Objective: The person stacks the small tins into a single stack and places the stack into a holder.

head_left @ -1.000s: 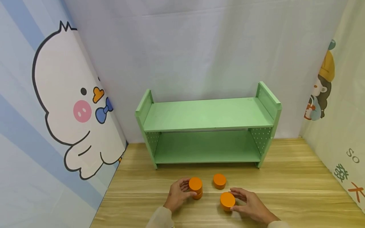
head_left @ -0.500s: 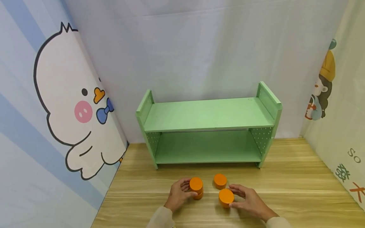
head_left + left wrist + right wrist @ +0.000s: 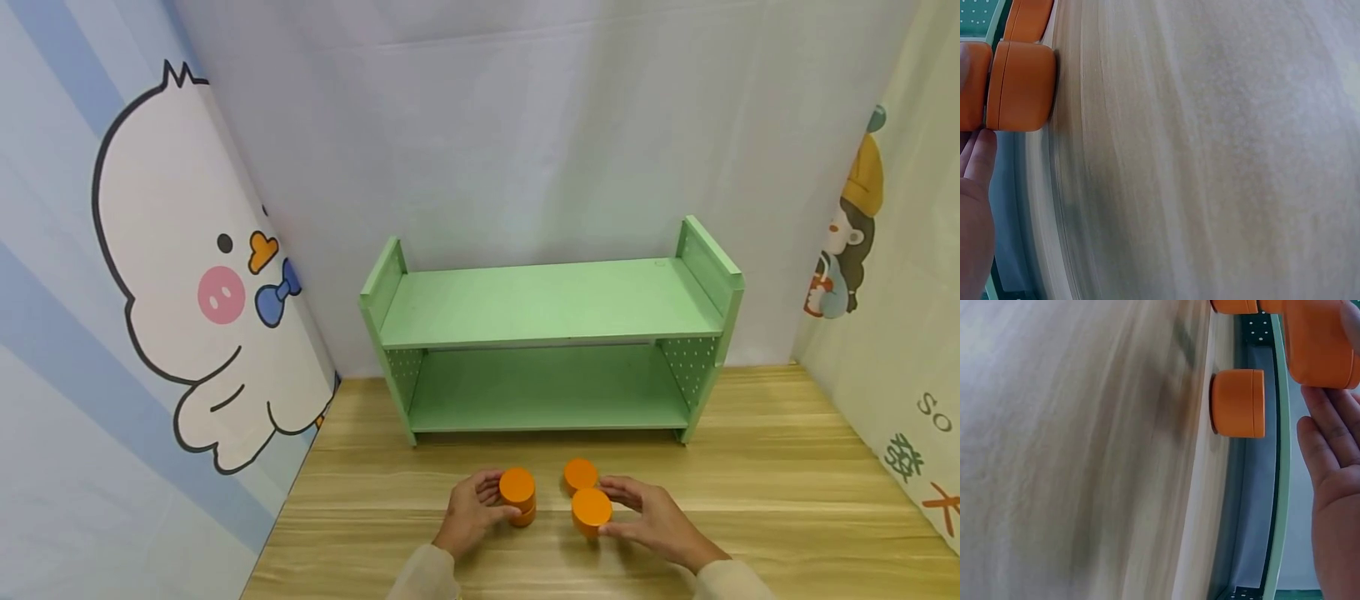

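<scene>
My left hand [image 3: 468,510] pinches the upper orange lidded round container [image 3: 517,485] of a stack of two. Beneath it the lower container [image 3: 1022,87] stands on the wooden table, with the upper one on or very close over it. In the right hand [image 3: 656,521] is another orange round container [image 3: 592,506], gripped between thumb and fingers. The right wrist view shows this container raised off the table. Just behind it in the head view, a fourth like container [image 3: 1238,403] stands on the table, partly covered by the held one.
A light green two-tier shelf [image 3: 551,304] with perforated side panels stands behind the containers. The wooden table [image 3: 360,492] runs to a grey curtain [image 3: 480,142] at the back. Printed cloths hang at left [image 3: 150,275] and right [image 3: 885,333].
My right hand has moved its container away from me and slightly left, toward the standing one. The left hand keeps its place on the stack.
</scene>
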### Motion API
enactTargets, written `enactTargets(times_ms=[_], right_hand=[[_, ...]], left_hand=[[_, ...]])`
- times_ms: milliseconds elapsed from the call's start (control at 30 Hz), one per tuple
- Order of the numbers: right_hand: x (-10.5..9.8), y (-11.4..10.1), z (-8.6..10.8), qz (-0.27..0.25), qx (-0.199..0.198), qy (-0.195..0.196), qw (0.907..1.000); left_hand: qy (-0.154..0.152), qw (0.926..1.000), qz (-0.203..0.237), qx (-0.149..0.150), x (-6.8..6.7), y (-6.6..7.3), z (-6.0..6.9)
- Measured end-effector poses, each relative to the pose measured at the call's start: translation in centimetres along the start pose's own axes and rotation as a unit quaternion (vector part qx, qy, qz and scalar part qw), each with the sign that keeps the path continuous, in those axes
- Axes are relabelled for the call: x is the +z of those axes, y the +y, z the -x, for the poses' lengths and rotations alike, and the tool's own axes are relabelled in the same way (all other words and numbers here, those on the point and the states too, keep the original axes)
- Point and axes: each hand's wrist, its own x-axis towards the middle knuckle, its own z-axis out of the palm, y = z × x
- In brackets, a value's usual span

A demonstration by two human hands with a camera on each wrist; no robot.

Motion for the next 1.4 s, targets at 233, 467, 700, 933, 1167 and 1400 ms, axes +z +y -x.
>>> enactTargets(times_ms=[233, 467, 700, 933, 1167, 1400], right_hand=[[0.2, -0.5, -0.5, -0.007, 0.011, -0.002, 0.9999], [0.5, -0.5, -0.9, 0.001, -0.004, 0.006, 1.0], [0.6, -0.5, -1.3, 0.008, -0.006, 0.003, 0.9999], [0.5, -1.1, -1.8, 0.024, 0.006, -0.001, 0.9997], [0.6, -1.3, -2.3, 0.024, 0.011, -0.004, 0.9996], [0.6, -1.6, -2.7, -0.001, 0.017, -0.013, 0.9998]], left_hand=[[-0.003, 1.0, -0.007, 0.003, 0.0, 0.0, 0.1], [-0.004, 1.0, -0.007, -0.001, -0.1, 0.0, 0.1], [-0.005, 0.9999, -0.009, -0.005, -0.1, 0.1, 0.3], [-0.002, 0.9999, -0.008, -0.006, 0.0, 0.2, 0.3], [-0.001, 0.9999, -0.013, -0.002, 0.0, 0.2, 0.2], [-0.006, 0.9999, -0.014, -0.001, 0.0, 0.0, 0.1]])
